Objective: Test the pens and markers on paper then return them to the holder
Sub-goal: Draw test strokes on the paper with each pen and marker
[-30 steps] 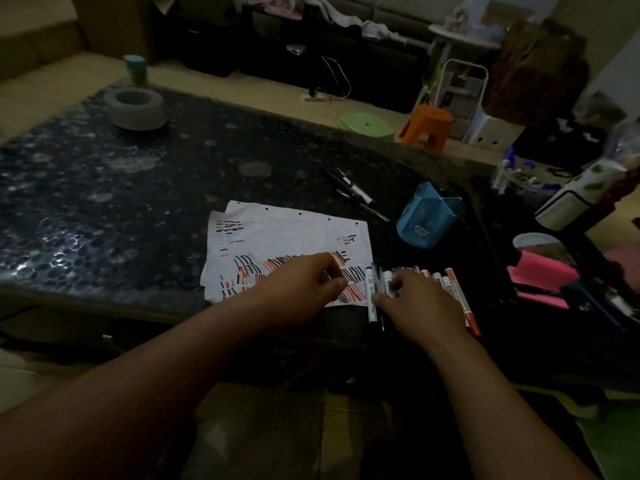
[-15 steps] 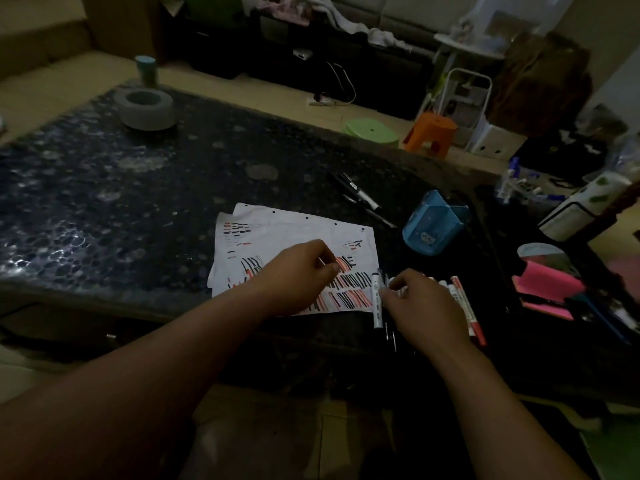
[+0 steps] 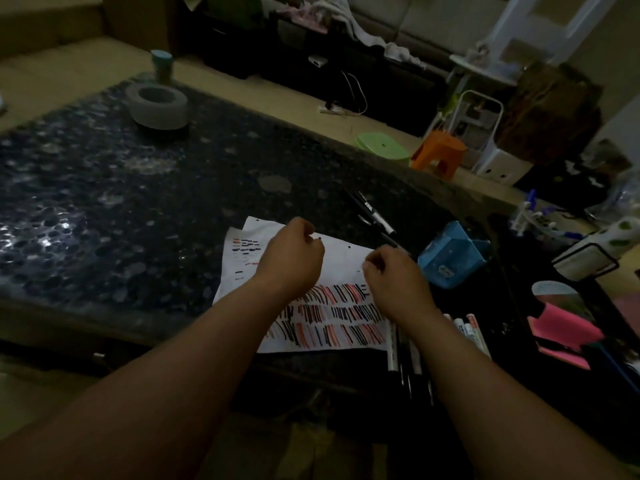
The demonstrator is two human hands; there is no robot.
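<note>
A white paper sheet covered with red and black test strokes lies on the dark stone table. My left hand hovers over the sheet's far edge, fingers curled, with nothing visible in it. My right hand is at the sheet's far right corner with its fingertips pinched; what they grip is hidden. A row of markers lies beside my right wrist. The blue holder lies tipped on its side to the right. Two black pens lie beyond the paper.
A grey tape roll sits at the table's far left. Pink sticky notes and a white bottle crowd the right side. Green and orange stools stand on the floor beyond the table.
Both hands have moved forward, from the near edge of the paper and the marker row to the paper's far edge. The right hand has left the markers.
</note>
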